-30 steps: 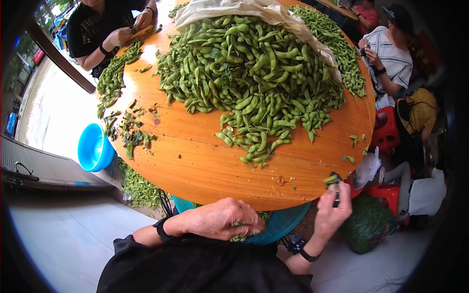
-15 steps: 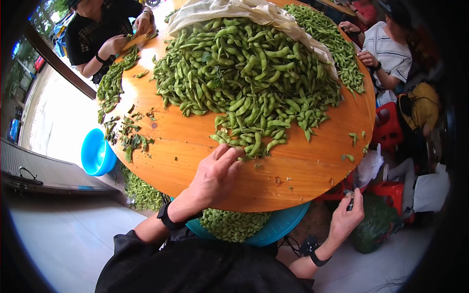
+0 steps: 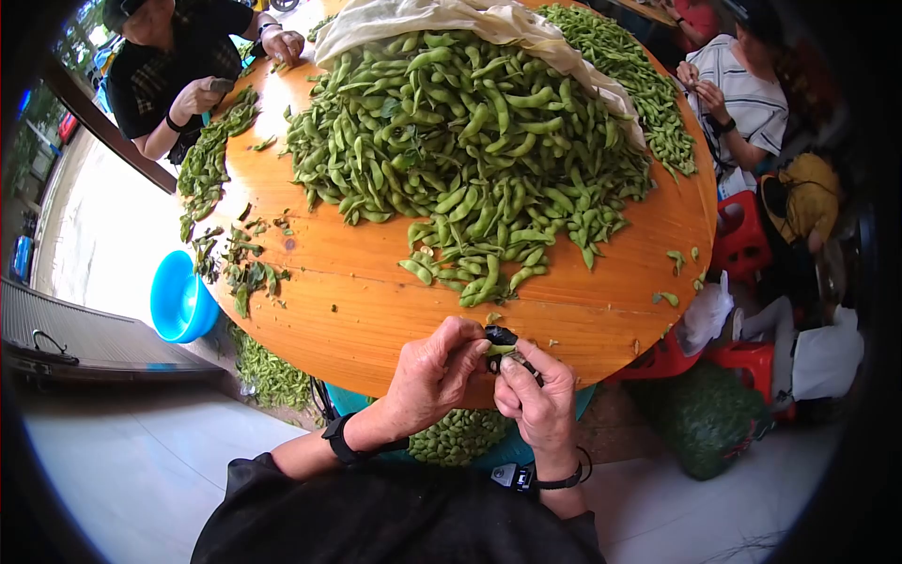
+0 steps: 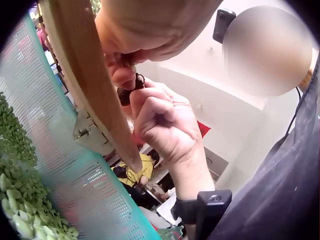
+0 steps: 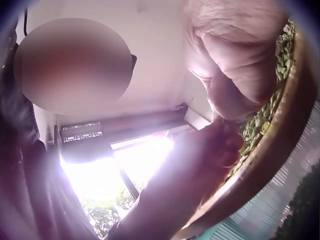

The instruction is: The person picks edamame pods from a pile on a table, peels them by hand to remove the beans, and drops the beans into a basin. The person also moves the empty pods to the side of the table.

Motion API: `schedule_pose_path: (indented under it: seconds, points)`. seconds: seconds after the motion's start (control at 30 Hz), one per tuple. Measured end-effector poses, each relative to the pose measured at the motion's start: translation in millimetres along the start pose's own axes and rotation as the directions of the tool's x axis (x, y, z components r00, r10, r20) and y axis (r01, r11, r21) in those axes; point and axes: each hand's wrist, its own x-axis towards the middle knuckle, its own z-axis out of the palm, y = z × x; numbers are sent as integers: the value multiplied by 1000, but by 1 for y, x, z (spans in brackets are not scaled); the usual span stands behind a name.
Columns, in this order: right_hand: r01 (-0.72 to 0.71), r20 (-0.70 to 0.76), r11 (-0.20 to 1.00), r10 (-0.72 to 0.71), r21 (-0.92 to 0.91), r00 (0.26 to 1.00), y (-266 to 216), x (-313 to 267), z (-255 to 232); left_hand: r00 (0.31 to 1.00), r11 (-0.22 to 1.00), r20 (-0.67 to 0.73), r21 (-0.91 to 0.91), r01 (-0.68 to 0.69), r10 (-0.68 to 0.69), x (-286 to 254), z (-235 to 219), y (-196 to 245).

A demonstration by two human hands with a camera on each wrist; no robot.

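Note:
In the head view my two hands meet over the table's near edge. My left hand (image 3: 423, 376) pinches one end of a green soybean pod (image 3: 500, 350). My right hand (image 3: 543, 399) grips a small black tool (image 3: 501, 335) against that pod; its exact kind cannot be told. Seen from the left wrist, the right hand's fingers (image 4: 157, 107) are curled tightly by the left fingertips. Just beyond the hands lies a big heap of soybean pods (image 3: 451, 141). Below them, a teal basket (image 4: 65, 150) holds shelled green beans (image 3: 458, 437).
The round wooden table (image 3: 357, 324) carries a cream cloth (image 3: 451, 21) over the heap. Wilted leaves (image 3: 252, 273) lie at left. A blue basin (image 3: 181, 299) stands beside the table. Two other people handle pods across it. Red stools (image 3: 739, 235) and a green sack (image 3: 705, 423) are at right.
My left hand went from the basket to the heap's near edge, then back with a pod. My right hand, still gripping the black tool, moved in from the right to meet it.

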Motion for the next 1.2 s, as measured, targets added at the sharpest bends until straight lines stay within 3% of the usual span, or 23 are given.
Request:
schedule_pose_path:
  seconds: [0.07, 0.2, 0.27, 0.53, 0.63, 0.67, 0.7, 0.73, 0.77, 0.8, 0.9, 0.93, 0.97, 1.0, 1.03, 1.07, 1.13, 1.2]
  points:
    - [-9, -12, 1000, 9, 2, 1000, 1, 1, 2, 987, 982, -61, 127, -138, 147, -1, 2, -2]
    - [-59, -68, 998, 60, 17, 996, 2, 1, 4, 966, 940, -69, 254, -226, 251, -2, 4, -5]
    - [-61, -26, 998, 61, 10, 998, -2, -1, 2, 940, 905, -83, 308, -292, 332, -2, 5, -6]
    - [-70, 16, 997, 69, 35, 997, -2, -3, 2, 955, 921, -42, 281, -271, 294, -5, 2, -6]
    - [-42, -13, 998, 41, -56, 999, 0, -3, 0, 960, 929, 6, 250, -273, 280, -8, 4, -4]
    - [103, -44, 946, -123, -308, 991, 4, -2, 2, 966, 936, 16, 244, -256, 260, -8, 5, -3]
    - [224, -31, 810, -286, -542, 958, 7, -2, 3, 965, 935, 15, 244, -256, 260, -8, 4, -3]
    - [275, 36, 648, -357, -710, 933, 6, -3, -1, 978, 969, -12, 137, -205, 209, -6, 3, -3]
    - [275, 36, 647, -357, -711, 934, 6, -3, -1, 987, 988, -32, 26, -154, 155, -6, 1, -3]
    - [263, -22, 679, -380, -686, 925, 6, -4, 0, 1000, 990, -25, -142, 1, -5, -7, -1, -5]
    - [247, -122, 726, -415, -642, 902, 2, -5, -1, 998, 984, 60, -176, 38, -28, -3, -15, -1]
    - [243, -95, 707, -402, -664, 911, 0, -4, -1, 993, 948, 118, -313, 57, -20, -2, -17, 1]
    - [239, -69, 687, -388, -687, 919, -3, -3, 0, 993, 948, 119, -312, 57, -20, -3, -16, 4]
    - [136, -121, 823, -240, -551, 963, -6, -6, 6, 985, 890, 168, -443, 113, -42, -4, -13, 7]
    - [187, -75, 815, -271, -548, 960, 4, -3, 4, 974, 810, 219, -561, 173, -56, -4, -10, 8]
    - [229, -40, 770, -313, -595, 949, 11, 0, 4, 986, 862, 163, -503, 58, 29, -3, -7, 7]
    - [270, 0, 721, -350, -638, 937, 14, 1, 4, 993, 819, 116, -569, 71, -5, -4, -1, 8]
    - [169, -110, 778, -292, -605, 950, 13, 3, 4, 997, 773, 71, -630, 78, -43, -6, -4, 6]
